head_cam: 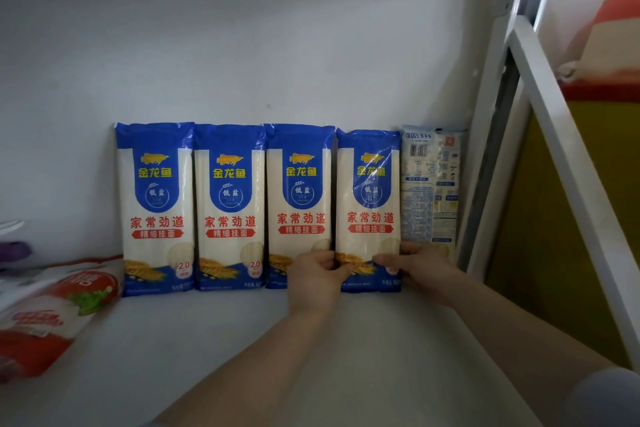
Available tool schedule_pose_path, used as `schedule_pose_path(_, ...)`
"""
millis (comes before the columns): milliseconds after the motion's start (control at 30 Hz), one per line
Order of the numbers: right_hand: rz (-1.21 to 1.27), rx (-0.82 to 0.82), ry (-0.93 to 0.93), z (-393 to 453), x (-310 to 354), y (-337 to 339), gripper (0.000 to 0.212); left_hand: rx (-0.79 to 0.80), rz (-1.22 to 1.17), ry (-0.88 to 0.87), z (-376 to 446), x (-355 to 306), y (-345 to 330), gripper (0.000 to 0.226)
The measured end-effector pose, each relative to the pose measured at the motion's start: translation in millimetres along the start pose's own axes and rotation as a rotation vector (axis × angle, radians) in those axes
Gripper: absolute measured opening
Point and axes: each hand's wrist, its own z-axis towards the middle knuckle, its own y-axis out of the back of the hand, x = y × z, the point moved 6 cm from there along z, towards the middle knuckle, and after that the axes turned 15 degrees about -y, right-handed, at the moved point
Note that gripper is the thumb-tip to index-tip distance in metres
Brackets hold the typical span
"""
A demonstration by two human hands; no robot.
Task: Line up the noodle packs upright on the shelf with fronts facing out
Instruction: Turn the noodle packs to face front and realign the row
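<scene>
Five packs stand upright against the shelf's (242, 340) back wall; we grip the fourth pack (369, 204), front outward, left hand (317, 276) and right hand (420, 270) pinching its lower edges. The fifth pack (431, 184) shows its back, partly hidden.

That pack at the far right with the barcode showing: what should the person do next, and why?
Probably let go of the fourth pack, which both the left hand and right hand hold at its bottom, and turn the fifth pack round. Four blue fronts already face out upright; the fifth shows its back and its print looks upside down.
</scene>
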Motion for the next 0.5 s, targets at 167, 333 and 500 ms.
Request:
schedule_pose_path(167,-0.049,-0.065,0.045,-3,-9,5,0.038,0.004,0.166,-0.008,-17,5,2,0.017)
schedule_pose_path(333,-0.208,-0.119,0.130,-16,-13,4,0.044,-0.035,0.253,-0.065,-26,2,6,0.018)
schedule_pose_path(500,-0.212,-0.211,0.178,-16,-15,2,0.045,-0.055,0.323,-0.069,-27,-1,7,0.025)
